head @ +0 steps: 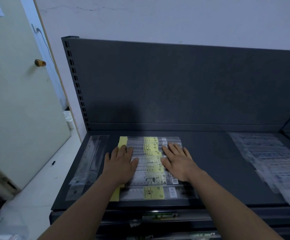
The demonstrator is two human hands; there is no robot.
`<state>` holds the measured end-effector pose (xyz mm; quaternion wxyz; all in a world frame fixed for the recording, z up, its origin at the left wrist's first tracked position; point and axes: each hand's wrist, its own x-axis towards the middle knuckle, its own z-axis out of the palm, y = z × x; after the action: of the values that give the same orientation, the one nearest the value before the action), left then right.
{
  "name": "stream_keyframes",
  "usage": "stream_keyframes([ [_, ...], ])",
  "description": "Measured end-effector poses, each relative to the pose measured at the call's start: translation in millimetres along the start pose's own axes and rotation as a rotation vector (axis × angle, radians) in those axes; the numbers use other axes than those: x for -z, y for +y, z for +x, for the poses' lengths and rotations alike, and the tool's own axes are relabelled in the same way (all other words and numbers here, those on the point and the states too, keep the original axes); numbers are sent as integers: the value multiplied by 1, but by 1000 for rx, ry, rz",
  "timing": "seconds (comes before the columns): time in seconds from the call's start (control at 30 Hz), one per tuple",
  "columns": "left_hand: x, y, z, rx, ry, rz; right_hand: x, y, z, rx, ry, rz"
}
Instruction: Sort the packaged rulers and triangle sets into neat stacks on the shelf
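Several packaged rulers with yellow labels [153,192] lie fanned out in a row on the middle of the dark shelf [218,170]. My left hand [121,163] rests flat on their left ends, fingers straight. My right hand [177,161] lies flat on their right part, fingers spread. Along the shelf's left edge sits a clear packaged ruler [87,163], lengthwise. A spread of clear packages [270,163] covers the right side of the shelf, blurred.
The shelf's dark back panel [175,84] rises behind the packages, with a slotted upright [76,84] at its left. A pale door [19,101] and white floor are to the left. Lower shelf edges [158,217] show below.
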<state>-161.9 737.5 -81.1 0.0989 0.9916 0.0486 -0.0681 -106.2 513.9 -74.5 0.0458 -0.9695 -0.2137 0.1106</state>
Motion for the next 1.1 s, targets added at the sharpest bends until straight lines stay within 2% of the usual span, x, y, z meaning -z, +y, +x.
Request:
stream_keyframes([
  [0.27,-8,2,-22,-10,9,9,-7,-6,-17,-15,71,-18],
  [0.4,-10,1,-27,-17,70,-23,-8,-13,-25,-20,87,-6],
  [0.47,-2,-7,-29,-5,255,-58,-7,-19,-27,-21,109,21],
  [0.53,11,-26,-31,87,456,-47,-2,-29,-26,3,157,84],
  [0.57,18,-38,-34,193,458,-37,1,-37,-25,24,176,117],
  [0.63,28,-60,-39,408,349,-71,7,-58,-23,76,198,178],
  [0.7,32,-75,-39,497,231,-128,12,-83,-21,136,201,225],
  [0.87,32,-101,-28,471,126,-282,19,-135,-5,210,163,274],
  [1.1,35,-122,-50,410,216,-469,5,-188,22,381,23,124],
])
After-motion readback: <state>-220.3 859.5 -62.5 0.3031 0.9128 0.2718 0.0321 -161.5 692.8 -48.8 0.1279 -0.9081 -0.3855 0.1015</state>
